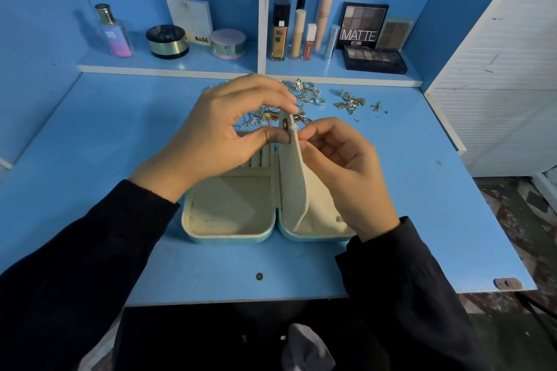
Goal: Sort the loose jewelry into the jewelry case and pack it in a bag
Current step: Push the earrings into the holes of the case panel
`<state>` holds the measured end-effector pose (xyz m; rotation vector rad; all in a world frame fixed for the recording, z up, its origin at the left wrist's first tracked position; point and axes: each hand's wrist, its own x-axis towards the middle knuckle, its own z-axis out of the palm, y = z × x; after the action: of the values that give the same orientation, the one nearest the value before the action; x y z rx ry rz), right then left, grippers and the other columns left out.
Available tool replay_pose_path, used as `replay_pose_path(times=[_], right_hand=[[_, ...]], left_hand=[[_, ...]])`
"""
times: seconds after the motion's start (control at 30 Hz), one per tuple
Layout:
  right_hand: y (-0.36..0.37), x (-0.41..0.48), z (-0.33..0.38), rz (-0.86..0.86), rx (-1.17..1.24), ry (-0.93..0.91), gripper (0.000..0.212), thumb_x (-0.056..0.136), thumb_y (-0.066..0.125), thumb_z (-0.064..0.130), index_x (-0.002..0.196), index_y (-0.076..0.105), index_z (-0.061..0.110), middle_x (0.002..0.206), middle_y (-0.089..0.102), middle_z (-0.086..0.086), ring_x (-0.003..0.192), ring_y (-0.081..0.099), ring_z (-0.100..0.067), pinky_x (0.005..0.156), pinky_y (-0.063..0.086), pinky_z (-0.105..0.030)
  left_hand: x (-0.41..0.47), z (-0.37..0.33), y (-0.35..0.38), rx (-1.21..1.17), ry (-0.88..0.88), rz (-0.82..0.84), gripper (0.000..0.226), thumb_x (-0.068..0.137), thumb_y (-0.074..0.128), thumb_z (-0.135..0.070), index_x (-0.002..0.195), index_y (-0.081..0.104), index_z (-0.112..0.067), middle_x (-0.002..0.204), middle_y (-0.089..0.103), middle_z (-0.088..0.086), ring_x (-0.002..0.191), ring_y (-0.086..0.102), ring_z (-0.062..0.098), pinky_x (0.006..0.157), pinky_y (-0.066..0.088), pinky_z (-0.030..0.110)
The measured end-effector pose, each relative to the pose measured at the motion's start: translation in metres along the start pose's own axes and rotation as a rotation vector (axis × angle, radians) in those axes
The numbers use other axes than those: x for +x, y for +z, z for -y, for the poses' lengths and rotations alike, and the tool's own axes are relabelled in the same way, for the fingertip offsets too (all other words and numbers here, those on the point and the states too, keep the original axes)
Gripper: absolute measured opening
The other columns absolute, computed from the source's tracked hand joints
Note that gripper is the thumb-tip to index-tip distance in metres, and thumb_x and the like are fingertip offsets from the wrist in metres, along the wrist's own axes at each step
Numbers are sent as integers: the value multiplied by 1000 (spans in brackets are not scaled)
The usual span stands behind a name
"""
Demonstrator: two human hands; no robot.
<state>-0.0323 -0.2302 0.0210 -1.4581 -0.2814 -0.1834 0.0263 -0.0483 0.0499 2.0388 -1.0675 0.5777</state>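
Note:
A light-blue jewelry case point(229, 236) with a cream lining lies open on the blue desk in front of me. Its cream inner flap point(298, 178) stands upright between the two halves. My left hand point(223, 135) pinches the flap's top edge between thumb and fingers. My right hand point(346, 166) pinches the same edge from the right, near its small snap tab. Behind the hands lies a heap of loose gold and silver jewelry point(307, 93), and a smaller scatter of jewelry point(351, 102) lies to its right. The left half's compartments look empty.
A shelf behind the desk holds a perfume bottle point(114, 31), compacts point(167, 41), makeup tubes point(298, 33) and eyeshadow palettes point(373, 59). A white slatted panel point(494, 75) borders the desk on the right. A grey cloth item point(304, 346) lies in my lap.

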Motion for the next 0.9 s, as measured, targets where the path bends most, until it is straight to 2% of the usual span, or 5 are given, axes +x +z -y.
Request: replay_pose_path(times=[0.17, 0.33, 0.5, 0.7, 0.9], right_hand=[[-1, 2, -1, 33, -77, -44, 2, 90, 60, -2, 91, 62, -1, 83, 61, -7, 77, 55, -13, 74, 44, -23], [-4, 3, -4, 18, -196, -184, 6, 87, 64, -5, 91, 66, -2, 86, 65, -18, 82, 60, -28, 80, 49, -34], [-1, 2, -7, -11, 54, -88, 14, 89, 62, -3, 99, 66, 5, 92, 67, -7, 88, 61, -17, 85, 48, -28], [-4, 8, 1, 4, 200, 23, 22, 89, 65, 14, 111, 67, 9, 88, 64, 0, 86, 55, -15, 84, 44, -27], [-23, 11, 12, 30, 58, 89, 24, 87, 67, 24, 109, 68, 13, 92, 58, -35, 86, 52, -29, 83, 42, -42]], left_hand=[[0, 0, 0, -2, 6, 6, 28, 81, 79, -15, 105, 70, -5, 112, 66, 7, 110, 62, 15, 99, 48, 30], [0, 1, 0, -6, 21, 4, 28, 81, 79, -13, 106, 70, -5, 112, 66, 7, 110, 63, 16, 99, 48, 30], [0, 6, 4, -43, -16, 12, 32, 82, 78, -14, 112, 69, -5, 117, 65, 7, 114, 61, 14, 102, 45, 28], [4, 20, 16, -239, -151, 70, 51, 82, 75, -32, 126, 58, -14, 130, 59, 7, 126, 54, 20, 108, 43, 42], [11, 27, 34, -456, -329, 155, 70, 72, 77, -55, 130, 53, -26, 132, 59, 3, 124, 56, 19, 109, 43, 43]])
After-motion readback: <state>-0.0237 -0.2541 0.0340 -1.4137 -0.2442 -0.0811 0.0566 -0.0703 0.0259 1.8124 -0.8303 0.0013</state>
